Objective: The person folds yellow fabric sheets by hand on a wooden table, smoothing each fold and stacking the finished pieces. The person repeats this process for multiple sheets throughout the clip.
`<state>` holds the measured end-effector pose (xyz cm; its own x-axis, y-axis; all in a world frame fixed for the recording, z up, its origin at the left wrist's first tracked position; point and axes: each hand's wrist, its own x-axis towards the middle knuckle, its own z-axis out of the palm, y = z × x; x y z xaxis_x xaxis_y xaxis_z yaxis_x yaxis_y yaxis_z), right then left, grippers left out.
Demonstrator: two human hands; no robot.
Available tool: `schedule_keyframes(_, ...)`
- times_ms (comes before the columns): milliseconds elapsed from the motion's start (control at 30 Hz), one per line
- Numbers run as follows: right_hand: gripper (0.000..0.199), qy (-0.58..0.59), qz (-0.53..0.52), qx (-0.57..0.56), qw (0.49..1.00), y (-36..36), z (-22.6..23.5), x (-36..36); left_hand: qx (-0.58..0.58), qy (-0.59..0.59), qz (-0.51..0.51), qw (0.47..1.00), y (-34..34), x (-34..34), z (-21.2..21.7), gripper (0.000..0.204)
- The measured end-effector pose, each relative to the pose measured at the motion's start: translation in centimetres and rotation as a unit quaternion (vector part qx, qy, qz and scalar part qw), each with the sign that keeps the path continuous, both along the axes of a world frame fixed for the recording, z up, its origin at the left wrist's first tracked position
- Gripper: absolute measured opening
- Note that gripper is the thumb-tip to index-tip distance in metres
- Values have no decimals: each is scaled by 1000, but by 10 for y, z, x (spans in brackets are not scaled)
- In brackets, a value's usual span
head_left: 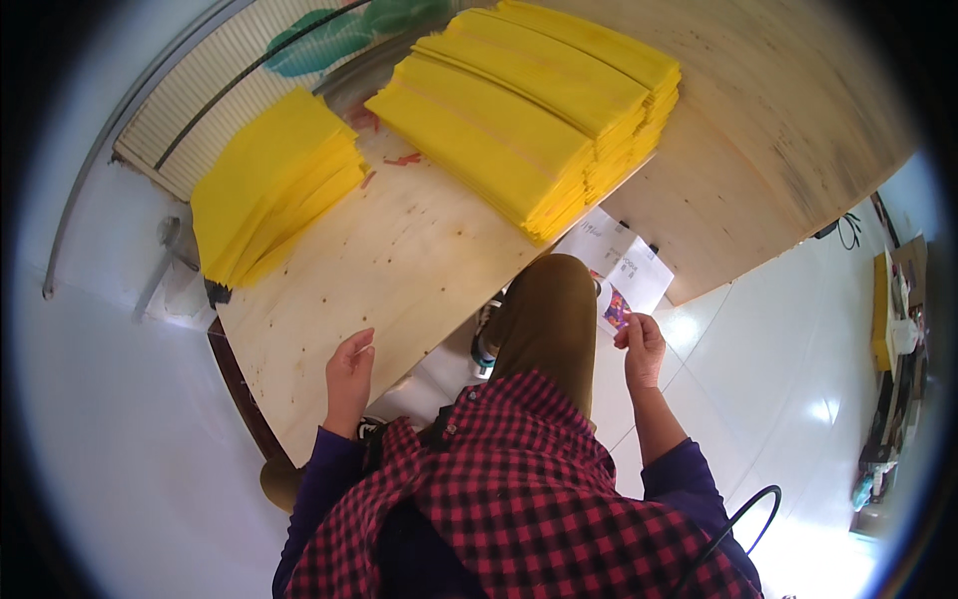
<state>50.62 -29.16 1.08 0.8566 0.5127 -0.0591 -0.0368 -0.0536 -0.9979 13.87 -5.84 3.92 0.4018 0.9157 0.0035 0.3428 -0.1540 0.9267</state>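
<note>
Over the near part of the wooden table (329, 299), my left hand (349, 377) hovers with its fingers loosely bent and the thumb a little apart; it holds nothing. My right hand (644, 351) is beyond the table's edge, right of my knee, with its fingers curled together in a pinch. Whatever may be between those fingertips is hidden. Just past them is a white sheet of paper (644, 268) with dark clips on its upper edge and a small colourful picture. A fanned pile of yellow fabric pieces (274, 190) lies at the table's left.
Larger, neat stacks of folded yellow fabric (519, 110) stand at the far side of the table. Red scraps (403, 160) lie between the piles. A second wooden board (758, 170) extends to the right. Boxes and odds and ends (888, 329) line the floor at far right.
</note>
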Motion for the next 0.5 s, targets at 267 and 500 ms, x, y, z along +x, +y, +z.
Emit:
schedule_keyframes(267, 18, 57, 11, -162, 985, -26, -111, 54, 110, 156, -41, 981, -5, 24, 4, 31)
schedule_keyframes(500, 18, 36, 71, -194, 978, 1, -165, 91, 233, 212, -265, 911, -2, 110, 0, 44)
